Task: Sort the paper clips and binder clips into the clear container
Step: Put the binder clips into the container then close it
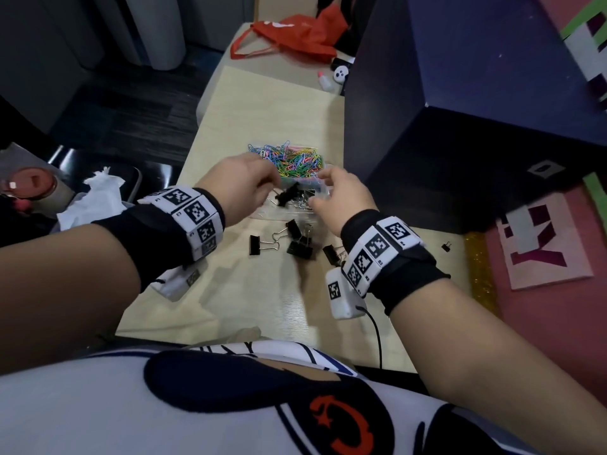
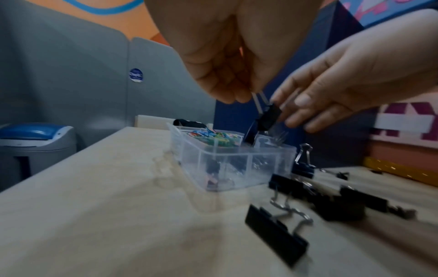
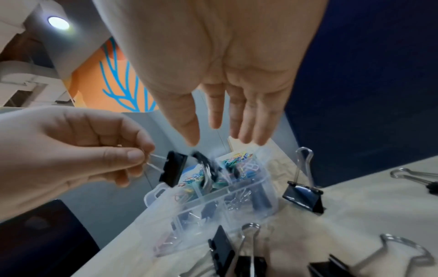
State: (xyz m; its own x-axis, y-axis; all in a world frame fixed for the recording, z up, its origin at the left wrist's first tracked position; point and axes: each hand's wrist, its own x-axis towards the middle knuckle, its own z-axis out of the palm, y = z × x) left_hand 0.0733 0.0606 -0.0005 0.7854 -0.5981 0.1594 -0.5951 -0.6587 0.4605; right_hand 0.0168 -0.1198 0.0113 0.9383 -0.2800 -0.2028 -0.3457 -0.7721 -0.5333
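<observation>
The clear container stands mid-table, its far compartment heaped with coloured paper clips. My left hand pinches the wire handles of a black binder clip and holds it over the container's near compartments. My right hand hovers open just beside it, fingers straight and holding nothing. In the right wrist view a second black clip, blurred, is in the air under those fingers, above the container. Several loose binder clips lie on the table in front of the container.
A dark blue partition rises along the table's right side. One small clip lies apart at the right. A red bag and a small bottle sit at the far end. White tissue lies off the left edge.
</observation>
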